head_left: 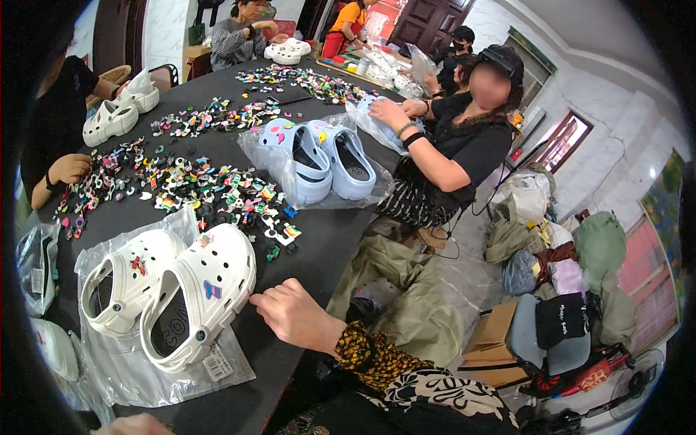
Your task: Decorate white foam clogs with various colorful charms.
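Observation:
Two white foam clogs lie side by side on a clear plastic bag [119, 370] in front of me. The left clog [163, 250] carries a red charm, the right clog [228, 264] a blue-purple charm and a pinkish one near its toe. My right hand [297, 315] is beside the right clog's toe, at the table's edge, its fingers curled together; whatever they may hold is hidden. Only the back of my left hand [134, 426] shows at the lower edge, below the bag, its fingers out of sight.
Small colourful shoe charms [210, 192] are heaped across the black table [308, 243]. Light blue clogs [348, 163] stand on plastic farther back. Co-workers sit around the table; one person's hand [69, 168] rests by the charms at left. A cardboard box [489, 337] and chair stand at right.

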